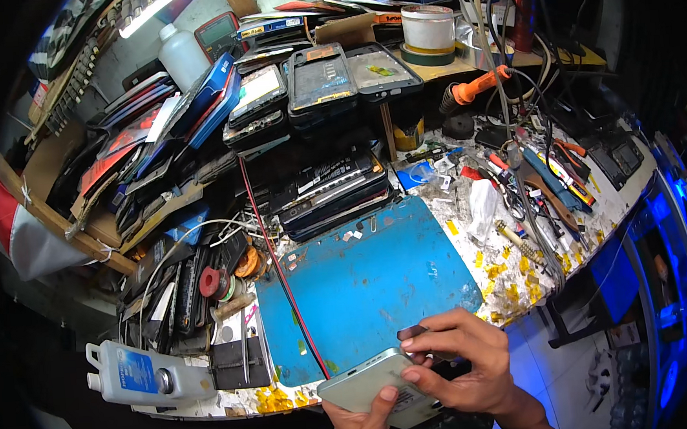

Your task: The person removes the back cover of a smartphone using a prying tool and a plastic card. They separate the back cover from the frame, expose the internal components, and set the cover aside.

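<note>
A pale green smartphone [368, 380] is tilted over the near edge of the blue work mat [363, 280], its port edge facing the mat. My left hand [364, 422] grips it from below, thumb lying across its back. Over the phone's right corner is my right hand [469, 358], fingers bent and pinched around a small dark flat piece [411, 332]; its exact kind is too small to make out. The right thumb rests at the phone's corner. A red and black cable [277, 259] runs down across the mat to the phone's left end.
Stacked phone parts [324, 82] and old batteries [334, 187] stand behind the mat. Screwdrivers and pliers [550, 182] crowd the right side beside a soldering iron in its holder [473, 88]. At left are solder spools [215, 284] and a white jug [152, 372].
</note>
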Demonstrator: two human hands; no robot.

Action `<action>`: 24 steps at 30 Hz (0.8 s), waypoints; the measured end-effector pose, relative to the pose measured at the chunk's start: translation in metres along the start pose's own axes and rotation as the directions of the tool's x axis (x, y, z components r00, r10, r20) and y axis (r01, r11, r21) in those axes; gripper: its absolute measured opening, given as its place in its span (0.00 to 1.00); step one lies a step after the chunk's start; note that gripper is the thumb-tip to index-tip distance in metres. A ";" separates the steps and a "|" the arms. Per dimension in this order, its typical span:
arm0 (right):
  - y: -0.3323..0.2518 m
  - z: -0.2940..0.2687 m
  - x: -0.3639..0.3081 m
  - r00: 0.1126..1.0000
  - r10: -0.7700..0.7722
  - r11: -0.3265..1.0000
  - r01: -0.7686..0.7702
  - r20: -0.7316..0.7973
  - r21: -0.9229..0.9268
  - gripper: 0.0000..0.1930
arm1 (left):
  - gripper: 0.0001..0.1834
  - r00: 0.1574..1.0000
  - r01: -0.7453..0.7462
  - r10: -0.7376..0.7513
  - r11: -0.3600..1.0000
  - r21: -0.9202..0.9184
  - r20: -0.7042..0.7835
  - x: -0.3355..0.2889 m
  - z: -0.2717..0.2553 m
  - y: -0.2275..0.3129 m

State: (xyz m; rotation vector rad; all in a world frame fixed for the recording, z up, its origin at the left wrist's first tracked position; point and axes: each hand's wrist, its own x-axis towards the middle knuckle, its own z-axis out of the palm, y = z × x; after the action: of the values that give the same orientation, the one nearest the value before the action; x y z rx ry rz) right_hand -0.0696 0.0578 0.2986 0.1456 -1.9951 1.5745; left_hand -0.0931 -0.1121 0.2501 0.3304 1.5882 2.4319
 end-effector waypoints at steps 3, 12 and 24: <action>0.002 -0.001 0.002 0.999 -0.019 1.000 0.019 0.030 0.023 0.14 | 0.27 1.000 0.017 -0.017 0.999 0.049 0.014 -0.001 0.000 0.003; 0.003 -0.002 -0.005 0.988 0.105 0.994 -0.105 -0.116 0.003 0.13 | 0.34 0.865 0.502 -0.378 0.683 -0.531 0.331 0.013 0.000 0.011; -0.004 -0.009 -0.014 0.996 0.085 0.996 -0.085 0.016 -0.020 0.16 | 0.28 0.913 0.405 -0.349 0.731 -0.548 0.209 0.024 -0.003 0.017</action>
State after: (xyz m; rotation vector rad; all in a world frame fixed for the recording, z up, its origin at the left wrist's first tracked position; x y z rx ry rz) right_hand -0.0526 0.0609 0.2960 0.0677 -2.0533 1.6114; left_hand -0.1174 -0.1145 0.2663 -0.0016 0.7001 2.3718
